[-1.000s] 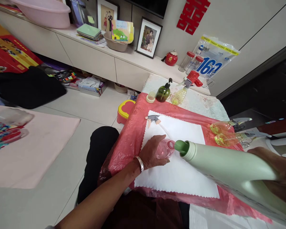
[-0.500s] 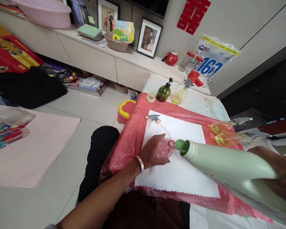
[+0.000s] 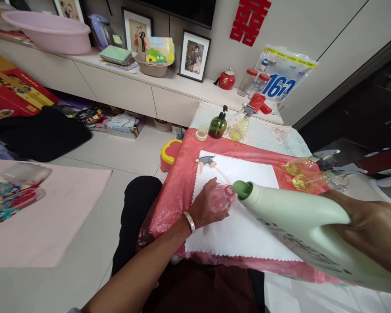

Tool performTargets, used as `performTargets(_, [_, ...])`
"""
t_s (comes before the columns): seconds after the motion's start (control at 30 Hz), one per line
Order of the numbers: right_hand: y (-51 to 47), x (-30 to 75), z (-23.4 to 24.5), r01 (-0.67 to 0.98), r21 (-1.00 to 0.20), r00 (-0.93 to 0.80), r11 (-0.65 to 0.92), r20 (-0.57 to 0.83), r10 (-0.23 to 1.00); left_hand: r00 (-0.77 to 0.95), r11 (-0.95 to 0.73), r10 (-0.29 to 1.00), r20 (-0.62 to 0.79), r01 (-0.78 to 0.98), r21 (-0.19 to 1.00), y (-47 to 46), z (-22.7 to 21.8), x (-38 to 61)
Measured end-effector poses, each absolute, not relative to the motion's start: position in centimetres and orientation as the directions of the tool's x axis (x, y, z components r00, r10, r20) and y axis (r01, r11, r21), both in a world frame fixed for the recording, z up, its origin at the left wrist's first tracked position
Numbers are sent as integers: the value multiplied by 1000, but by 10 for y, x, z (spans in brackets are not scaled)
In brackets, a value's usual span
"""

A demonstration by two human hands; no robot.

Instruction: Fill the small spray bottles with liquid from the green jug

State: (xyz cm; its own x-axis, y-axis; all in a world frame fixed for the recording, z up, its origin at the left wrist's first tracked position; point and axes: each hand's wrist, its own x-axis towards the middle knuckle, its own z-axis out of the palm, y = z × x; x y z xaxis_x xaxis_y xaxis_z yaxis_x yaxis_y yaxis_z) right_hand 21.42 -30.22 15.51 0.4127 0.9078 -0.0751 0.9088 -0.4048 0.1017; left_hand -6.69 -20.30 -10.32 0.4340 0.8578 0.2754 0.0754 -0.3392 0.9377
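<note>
My left hand [image 3: 206,205] is wrapped round a small clear pink bottle [image 3: 222,197] that stands on a white cloth [image 3: 244,230]. My right hand [image 3: 371,228] grips the body of a big pale green jug [image 3: 299,221], tilted so its open green spout [image 3: 241,189] sits right beside the pink bottle's mouth. A detached spray trigger with its tube [image 3: 207,161] lies on the cloth's far left corner.
The cloth lies on red plastic sheeting [image 3: 176,182] over the table. Two spray bottles of yellow liquid [image 3: 304,174] lie at the right. A dark green pump bottle [image 3: 218,125] and a red-topped sprayer [image 3: 246,119] stand farther back. A yellow-red stool [image 3: 170,152] is on the floor.
The jug has shifted slightly left and my right hand shows more of itself on it. The view has tipped a little; my left hand stays on the pink bottle.
</note>
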Motion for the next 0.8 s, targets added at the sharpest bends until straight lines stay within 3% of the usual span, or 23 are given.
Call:
performTargets(0.1, [-295,193,169,834,-79,533,-547,-146,834,401,-349,871,284,99,932,-203,-104,-68])
performTargets(0.23, [-289,195,173,751,-256,624,-609,-26,781,330,-355,895,300,119,927,-201,-108,-68])
performTargets(0.4, [-286,219,148,661,-559,693,-501,198,693,332,-344,899,284,135,929,-200,-110,-69])
performTargets(0.5, [-275,229,122,572,-730,752,-374,285,594,316,-260,929,193,185,948,-202,-101,-69])
performTargets(0.63, [-252,237,79,520,-814,791,-259,345,505,296,-171,951,93,251,953,-205,-90,-69])
performTargets(0.8, [-224,239,32,494,-851,802,-179,366,473,302,-191,947,109,254,948,-205,-89,-69])
